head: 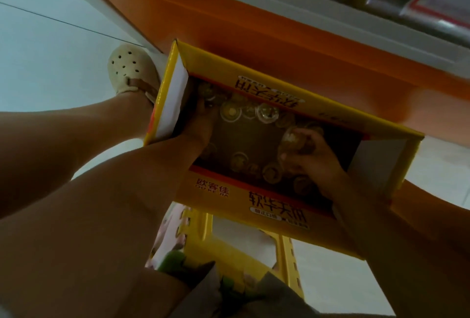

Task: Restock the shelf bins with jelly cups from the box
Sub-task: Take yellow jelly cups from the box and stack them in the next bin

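**Both hands inside an open box of jelly cups**

Seen from above, a yellow cardboard box [254,200] with printed lettering stands open, its flaps folded out. Inside it, clear jelly cups [230,114] lie loose along the far wall and along the near wall, with bare dark floor of the box between them.

The left hand [199,126] reaches into the box's far left corner, touching the cups there; the light is too dim to tell whether its fingers are curled or straight. The right hand [314,156] is at the box's right side, fingers curled round a small clutch of jelly cups.

Below the box's near edge is a yellow plastic stool [229,244]. Beyond its far edge runs an orange shelf base [254,45]. Just left of the box is a beige perforated shoe [128,68] on a pale floor [45,58].
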A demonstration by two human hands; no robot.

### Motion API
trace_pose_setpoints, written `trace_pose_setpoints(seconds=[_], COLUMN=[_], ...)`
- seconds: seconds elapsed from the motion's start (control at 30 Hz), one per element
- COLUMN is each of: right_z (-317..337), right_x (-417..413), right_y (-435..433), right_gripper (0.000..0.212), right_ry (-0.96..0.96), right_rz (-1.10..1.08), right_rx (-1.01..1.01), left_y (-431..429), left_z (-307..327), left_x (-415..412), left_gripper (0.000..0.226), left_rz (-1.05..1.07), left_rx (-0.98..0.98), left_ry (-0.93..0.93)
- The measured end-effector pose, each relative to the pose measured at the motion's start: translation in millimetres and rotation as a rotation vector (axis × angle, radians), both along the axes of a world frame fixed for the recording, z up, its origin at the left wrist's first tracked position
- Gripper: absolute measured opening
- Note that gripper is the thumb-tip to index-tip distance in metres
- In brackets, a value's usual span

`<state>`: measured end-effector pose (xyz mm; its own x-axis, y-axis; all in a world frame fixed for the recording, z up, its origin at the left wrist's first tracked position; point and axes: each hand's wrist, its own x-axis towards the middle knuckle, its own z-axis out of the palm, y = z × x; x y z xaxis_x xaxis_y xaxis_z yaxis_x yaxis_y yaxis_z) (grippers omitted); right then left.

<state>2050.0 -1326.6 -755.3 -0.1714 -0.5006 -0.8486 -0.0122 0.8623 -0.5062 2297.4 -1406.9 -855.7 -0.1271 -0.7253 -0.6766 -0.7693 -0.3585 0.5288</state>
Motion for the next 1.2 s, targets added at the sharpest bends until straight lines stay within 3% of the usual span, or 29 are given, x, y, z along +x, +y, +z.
trace_pose_setpoints(seconds=[0.1,0.17,0.33,0.5,0.63,0.73,0.83,1.0,1.2], right_z=[5.2,9.1,15.8,32.5,58.2,81.3,108.3,146.0,202.8], right_x=[-1.5,-1.0,0.0,3.2,10.6,17.7,30.6,45.4,31.3], right_y=[-6.3,-11.0,-17.7,-16.9,-17.1,-15.0,-9.4,7.1,22.2], right_gripper=[0.053,0.054,0.057,0.057,0.060,0.048,0.024,0.019,0.040], right_ry=[-0.005,-0.016,-0.112,-0.422,-0.691,-0.809,-0.746,-0.407,-0.314], right_rz=[-0.002,-0.026,-0.024,-0.120,-0.236,-0.323,-0.315,-0.224,-0.262], right_rx=[0.017,0.008,0.014,0.098,0.097,0.027,-0.020,-0.168,-0.334], left_y=[4.7,-1.8,-2.9,-6.6,-10.3,-6.0,2.9,19.2,13.1], left_z=[-9.6,9.1,37.4,84.3,131.6,164.8,200.0,243.6,299.0], left_x=[6.0,0.3,-8.1,-15.1,-23.2,-26.9,-36.8,-51.9,-59.2], left_gripper=[0.071,0.058,0.027,0.037,0.039,0.038,0.029,0.034,0.022], left_rz=[0.126,0.135,0.283,0.187,0.282,0.320,0.322,0.219,0.121], left_rx=[0.039,0.066,0.236,0.406,0.693,0.766,0.680,0.370,0.171], left_ry=[0.077,0.040,0.175,0.394,0.625,0.746,0.709,0.564,0.600])
